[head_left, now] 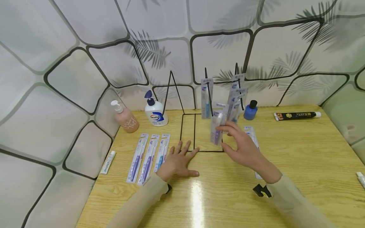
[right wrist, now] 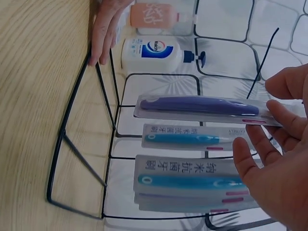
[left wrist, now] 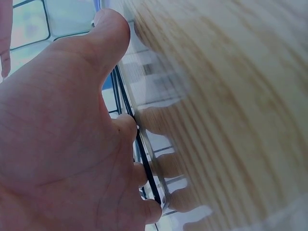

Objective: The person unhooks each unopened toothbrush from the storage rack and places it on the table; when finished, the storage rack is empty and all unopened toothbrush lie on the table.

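Note:
My right hand (head_left: pixel 242 145) pinches a packaged purple toothbrush (right wrist: pixel 199 105) between thumb and fingers, upright at the front of the black wire rack's (head_left: pixel 195 131) middle hook. Behind it on that hook hangs a packaged blue toothbrush (head_left: pixel 207 99). Several more packaged toothbrushes (right wrist: pixel 190 180) hang from the right-hand hook, close to my right fingers. My left hand (head_left: pixel 177 163) lies spread on the table, fingertips at the rack's front base wire. The rack's left hook carries nothing. Part of the held pack's top is hidden by my hand in the right wrist view.
Three packaged toothbrushes (head_left: pixel 148 160) lie left of my left hand; another pack (head_left: pixel 251 133) lies partly under my right arm. Behind stand a pink pump bottle (head_left: pixel 127 120), a white one (head_left: pixel 156 114) and a blue bottle (head_left: pixel 250 111). Toothpaste tubes (head_left: pixel 296 116) lie toward both sides.

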The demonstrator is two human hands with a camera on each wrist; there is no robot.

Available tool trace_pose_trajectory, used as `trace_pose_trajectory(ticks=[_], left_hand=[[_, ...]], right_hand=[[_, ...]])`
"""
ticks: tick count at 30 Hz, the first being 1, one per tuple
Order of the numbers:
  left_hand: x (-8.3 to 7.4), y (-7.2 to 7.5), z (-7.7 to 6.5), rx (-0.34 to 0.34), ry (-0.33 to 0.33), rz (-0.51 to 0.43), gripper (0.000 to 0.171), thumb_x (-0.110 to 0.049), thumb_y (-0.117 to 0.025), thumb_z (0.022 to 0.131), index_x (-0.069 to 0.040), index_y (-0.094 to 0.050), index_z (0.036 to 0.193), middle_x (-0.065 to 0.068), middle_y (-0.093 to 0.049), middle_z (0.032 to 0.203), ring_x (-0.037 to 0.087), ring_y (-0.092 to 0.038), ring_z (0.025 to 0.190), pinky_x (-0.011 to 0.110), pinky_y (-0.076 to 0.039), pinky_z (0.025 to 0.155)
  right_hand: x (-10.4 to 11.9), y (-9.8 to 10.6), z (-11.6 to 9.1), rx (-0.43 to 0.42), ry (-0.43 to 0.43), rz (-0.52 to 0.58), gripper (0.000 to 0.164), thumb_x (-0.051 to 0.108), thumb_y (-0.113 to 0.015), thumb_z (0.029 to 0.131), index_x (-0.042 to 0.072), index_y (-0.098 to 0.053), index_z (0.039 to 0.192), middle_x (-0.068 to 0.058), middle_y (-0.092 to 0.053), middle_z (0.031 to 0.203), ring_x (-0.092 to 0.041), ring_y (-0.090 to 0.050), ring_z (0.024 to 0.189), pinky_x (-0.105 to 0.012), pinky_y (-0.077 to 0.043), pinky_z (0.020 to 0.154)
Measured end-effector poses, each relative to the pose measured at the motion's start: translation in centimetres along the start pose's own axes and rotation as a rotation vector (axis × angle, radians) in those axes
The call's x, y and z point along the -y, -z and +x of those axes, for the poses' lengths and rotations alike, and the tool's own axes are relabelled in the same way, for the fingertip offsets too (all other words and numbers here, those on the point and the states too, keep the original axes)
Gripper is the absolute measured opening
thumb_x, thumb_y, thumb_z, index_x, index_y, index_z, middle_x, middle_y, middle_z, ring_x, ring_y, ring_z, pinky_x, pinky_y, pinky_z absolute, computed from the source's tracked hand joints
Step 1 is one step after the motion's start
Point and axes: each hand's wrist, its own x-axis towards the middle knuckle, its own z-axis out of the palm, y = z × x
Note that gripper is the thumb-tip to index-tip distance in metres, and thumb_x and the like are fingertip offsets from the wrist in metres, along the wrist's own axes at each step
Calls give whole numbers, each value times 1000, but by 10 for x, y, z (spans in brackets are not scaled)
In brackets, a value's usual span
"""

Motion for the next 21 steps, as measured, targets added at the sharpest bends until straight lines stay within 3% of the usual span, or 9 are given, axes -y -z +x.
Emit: trace_pose_trajectory(ticks=[7,12,21], left_hand=[[-1,-1,0,-3,-8,8,100,-83,-53,84,-42,-6,163,5,6,173,42,2,159,63,-13,125],[-1,-1,-1,-4,-5,24,102,-83,-54,84,-42,-6,163,5,6,173,42,2,159,63,-14,125],[0,-1,0,1,-1,28,103,-83,-54,83,-41,-5,163,4,7,173,41,2,159,63,-13,125]], right_hand=[[-8,13,-22,-110,89,55,52,-17,-68,78,6,-67,124,-12,-63,129,-9,-57,114,-14,-46,89],[-14,24,-38,-169,172,101,52,-21,-69,71,5,-71,116,-14,-67,120,-2,-58,120,-10,-44,98],[-38,45,-70,-190,141,13,49,-24,-69,70,4,-73,109,-11,-68,112,-1,-61,98,-9,-44,82]])
